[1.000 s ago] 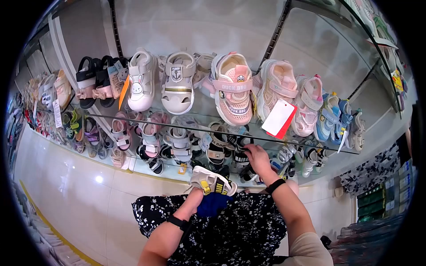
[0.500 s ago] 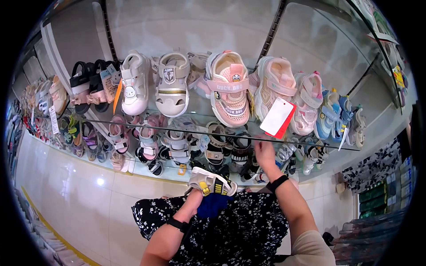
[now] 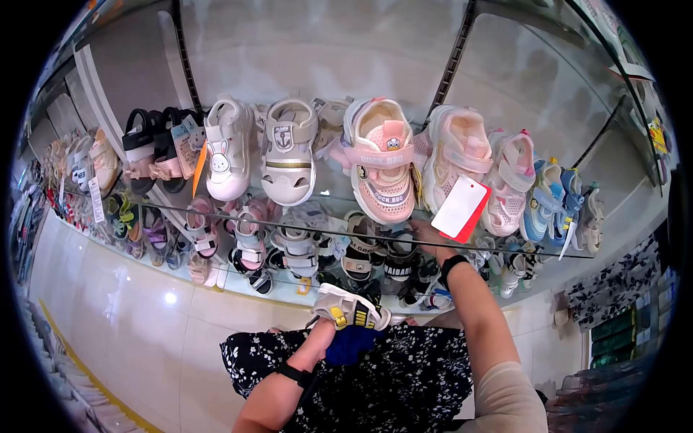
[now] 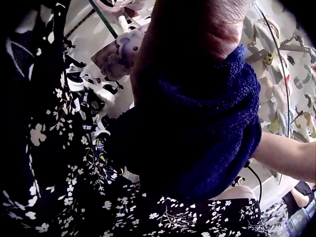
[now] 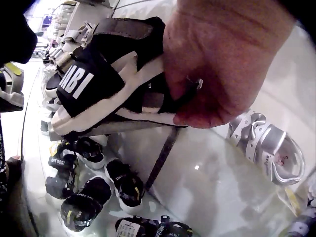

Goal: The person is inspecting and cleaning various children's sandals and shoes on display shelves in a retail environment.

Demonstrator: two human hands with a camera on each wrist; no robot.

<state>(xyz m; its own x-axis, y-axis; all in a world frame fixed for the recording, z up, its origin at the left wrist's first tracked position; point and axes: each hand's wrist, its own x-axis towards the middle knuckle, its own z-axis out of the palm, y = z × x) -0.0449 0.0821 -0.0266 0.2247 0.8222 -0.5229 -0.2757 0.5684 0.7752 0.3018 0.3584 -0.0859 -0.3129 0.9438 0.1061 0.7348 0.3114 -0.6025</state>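
Observation:
In the head view, my left hand (image 3: 318, 340) holds a beige and white sandal (image 3: 351, 307) with a yellow buckle, along with a dark blue cloth (image 3: 351, 346). The cloth (image 5: 15, 35) cannot be made out clearly at the right wrist view's edge, but it fills much of the left wrist view (image 4: 212, 128), hiding the left fingers. On the lower shelf, my right hand (image 3: 431, 238) reaches under the glass to a black and white lettered sandal (image 3: 399, 263). The right wrist view shows that hand (image 5: 215, 69) gripping this sandal (image 5: 106, 81) at its heel end.
An upper glass shelf (image 3: 332, 229) carries a row of children's shoes, including a pink shoe (image 3: 385, 166). A white tag (image 3: 459, 208) hangs over its edge above the right wrist. More sandals line the lower shelf, and a silver sandal (image 5: 269, 145) lies right of the hand.
My right hand, which had drawn away to the right of the black sandal half a second ago, is back at its heel end. The left hand keeps its hold; the head view has shifted slightly.

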